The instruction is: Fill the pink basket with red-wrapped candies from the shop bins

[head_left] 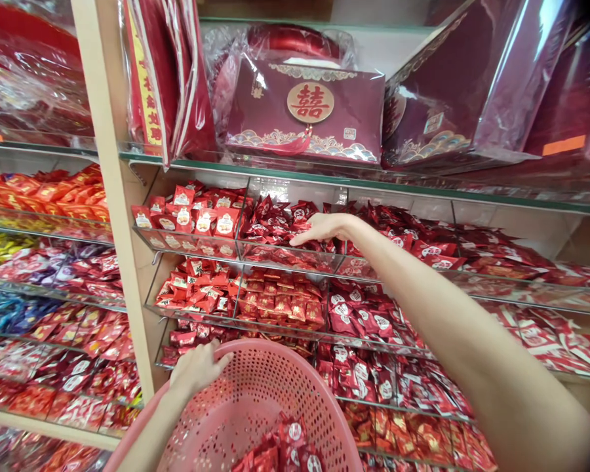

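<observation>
Your left hand [196,368] grips the pink basket [255,400] rim; your right hand [322,228], fingers loose, rests on dark-red candy packets [275,226] behind the bin's front edge.

Pink perforated basket [255,387], dark red sweets [280,226] with white round marks, maroon box [305,115] bearing a gold-and-red emblem, scalloped gold edging.

gift box [307,111] top shelf, upright | orange sweets [54,193] left shelf | purple sweets [86,262] beneath them
</observation>
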Motion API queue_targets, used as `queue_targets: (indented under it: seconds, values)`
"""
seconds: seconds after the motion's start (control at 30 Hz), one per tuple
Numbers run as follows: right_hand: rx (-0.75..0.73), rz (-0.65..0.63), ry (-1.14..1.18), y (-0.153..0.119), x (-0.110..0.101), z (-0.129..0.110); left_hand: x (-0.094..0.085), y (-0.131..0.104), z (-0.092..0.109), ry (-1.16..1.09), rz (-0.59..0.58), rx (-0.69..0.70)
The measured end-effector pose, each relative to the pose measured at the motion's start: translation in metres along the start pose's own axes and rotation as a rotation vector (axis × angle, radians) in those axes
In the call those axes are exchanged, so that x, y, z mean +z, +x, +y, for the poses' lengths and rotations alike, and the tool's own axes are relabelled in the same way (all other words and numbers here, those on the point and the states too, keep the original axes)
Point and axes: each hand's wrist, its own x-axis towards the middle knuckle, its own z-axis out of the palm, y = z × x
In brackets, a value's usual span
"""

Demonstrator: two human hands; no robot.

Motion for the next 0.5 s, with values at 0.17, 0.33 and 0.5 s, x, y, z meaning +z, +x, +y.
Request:
queue_targets:
  seconds: [0.17, 0.33, 0.5]
  values:
    - [-0.026, 0.018, 0.018, -0.020, -0.012, 0.000, -0.003, -0.001, 0.002, 0.003, -0.009, 0.006]
    - [0.013, 0.008, -0.144, -0.021, -0.010, -0.003, -0.005, -0.001, 0.005, 0.022, -0.017, 0.010]
    - [0.006, 0.192, -0.345, -0.022, -0.013, -0.002, -0.011, -0.004, 0.009, 0.054, -0.030, 0.022]
